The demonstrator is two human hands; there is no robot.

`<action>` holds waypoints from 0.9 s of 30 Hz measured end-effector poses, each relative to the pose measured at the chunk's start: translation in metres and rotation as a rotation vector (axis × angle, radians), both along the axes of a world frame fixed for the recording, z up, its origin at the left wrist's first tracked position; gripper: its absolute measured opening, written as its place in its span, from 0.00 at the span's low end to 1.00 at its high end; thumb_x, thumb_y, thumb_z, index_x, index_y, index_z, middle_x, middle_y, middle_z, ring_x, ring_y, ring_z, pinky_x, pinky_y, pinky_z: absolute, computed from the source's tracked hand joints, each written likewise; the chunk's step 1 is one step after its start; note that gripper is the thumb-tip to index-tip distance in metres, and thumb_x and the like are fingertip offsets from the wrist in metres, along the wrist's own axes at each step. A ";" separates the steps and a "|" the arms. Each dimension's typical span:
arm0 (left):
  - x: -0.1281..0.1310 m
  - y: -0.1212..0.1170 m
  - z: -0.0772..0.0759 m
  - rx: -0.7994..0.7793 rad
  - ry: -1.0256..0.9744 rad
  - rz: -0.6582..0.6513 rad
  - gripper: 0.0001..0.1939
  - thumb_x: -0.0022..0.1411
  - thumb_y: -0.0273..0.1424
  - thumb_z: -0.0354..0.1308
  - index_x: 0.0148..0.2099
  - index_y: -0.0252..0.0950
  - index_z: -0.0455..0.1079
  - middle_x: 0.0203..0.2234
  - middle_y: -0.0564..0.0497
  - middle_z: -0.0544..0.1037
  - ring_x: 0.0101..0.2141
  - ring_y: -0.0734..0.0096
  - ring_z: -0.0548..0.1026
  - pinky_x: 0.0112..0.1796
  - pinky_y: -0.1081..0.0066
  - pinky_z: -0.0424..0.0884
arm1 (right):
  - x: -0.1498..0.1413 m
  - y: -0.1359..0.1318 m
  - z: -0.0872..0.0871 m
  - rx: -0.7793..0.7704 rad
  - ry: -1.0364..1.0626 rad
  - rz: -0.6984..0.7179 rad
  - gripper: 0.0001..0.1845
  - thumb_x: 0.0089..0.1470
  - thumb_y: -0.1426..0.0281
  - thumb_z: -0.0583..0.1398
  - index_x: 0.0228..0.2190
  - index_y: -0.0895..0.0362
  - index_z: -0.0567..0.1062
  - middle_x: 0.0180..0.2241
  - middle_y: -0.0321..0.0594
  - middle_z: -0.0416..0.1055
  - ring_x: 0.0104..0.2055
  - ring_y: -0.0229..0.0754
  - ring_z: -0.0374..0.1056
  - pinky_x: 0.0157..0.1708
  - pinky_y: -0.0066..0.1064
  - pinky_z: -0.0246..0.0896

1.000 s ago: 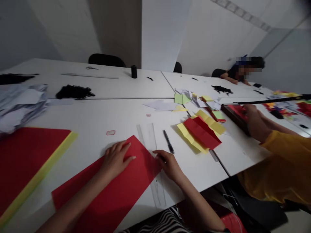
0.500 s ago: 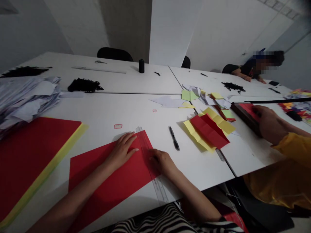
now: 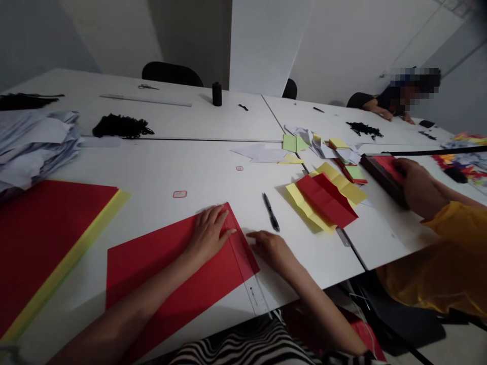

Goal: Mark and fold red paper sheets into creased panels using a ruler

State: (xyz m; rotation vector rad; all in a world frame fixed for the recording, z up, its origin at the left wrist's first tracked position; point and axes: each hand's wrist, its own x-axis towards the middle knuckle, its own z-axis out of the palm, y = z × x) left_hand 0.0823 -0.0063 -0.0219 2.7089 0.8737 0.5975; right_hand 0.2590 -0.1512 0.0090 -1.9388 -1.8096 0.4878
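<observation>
A red sheet of paper (image 3: pixel 167 274) lies on the white table in front of me. Across its right end lies a clear ruler (image 3: pixel 252 294), whose near end sticks out past the sheet's lower edge. My left hand (image 3: pixel 211 230) rests flat on the sheet and the ruler's far part, fingers spread. Just beyond the sheet's right edge is my right hand (image 3: pixel 272 248), index finger stretched toward the edge and the other fingers partly curled; nothing shows in it. A black pen (image 3: pixel 271 212) lies to the right of the sheet.
At left are stacked red sheets (image 3: pixel 45 228) over yellow ones and a heap of white paper (image 3: pixel 34 147). Creased red and yellow papers (image 3: pixel 327 197) lie at right. A co-worker's hand (image 3: pixel 422 185) holds red paper by a dark block. Black cords (image 3: pixel 122 125) and a thread spool (image 3: pixel 216 94) stand farther back.
My right hand has moved right, off the sheet and past its edge. My left hand and the ruler have shifted right, toward the sheet's right edge. The view has shifted slightly.
</observation>
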 end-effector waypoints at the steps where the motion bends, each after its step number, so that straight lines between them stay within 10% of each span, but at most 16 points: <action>1: 0.000 0.000 0.001 0.001 0.004 -0.004 0.24 0.66 0.44 0.51 0.57 0.33 0.65 0.58 0.38 0.64 0.58 0.47 0.60 0.57 0.48 0.56 | 0.008 0.002 0.001 0.034 -0.006 -0.062 0.14 0.60 0.71 0.56 0.48 0.56 0.73 0.38 0.43 0.74 0.35 0.40 0.71 0.35 0.29 0.66; 7: 0.000 -0.002 0.007 0.020 0.036 0.000 0.23 0.65 0.46 0.50 0.55 0.36 0.66 0.56 0.39 0.66 0.57 0.47 0.61 0.55 0.48 0.57 | 0.045 0.040 0.002 0.032 -0.278 -0.408 0.17 0.60 0.68 0.57 0.51 0.56 0.72 0.46 0.50 0.67 0.50 0.52 0.64 0.39 0.36 0.65; 18: -0.002 0.001 0.001 0.057 0.023 -0.016 0.24 0.66 0.44 0.51 0.57 0.33 0.64 0.57 0.39 0.65 0.58 0.48 0.60 0.55 0.49 0.59 | 0.056 0.086 -0.002 -0.115 -0.168 -0.442 0.23 0.58 0.76 0.50 0.54 0.55 0.69 0.42 0.48 0.67 0.38 0.46 0.69 0.38 0.34 0.62; 27: -0.003 0.001 0.004 0.050 0.047 -0.026 0.24 0.65 0.40 0.52 0.58 0.34 0.63 0.59 0.40 0.63 0.60 0.49 0.58 0.57 0.50 0.58 | 0.067 0.091 -0.023 0.306 1.311 -0.345 0.12 0.51 0.67 0.59 0.39 0.53 0.75 0.35 0.37 0.70 0.29 0.34 0.66 0.30 0.27 0.64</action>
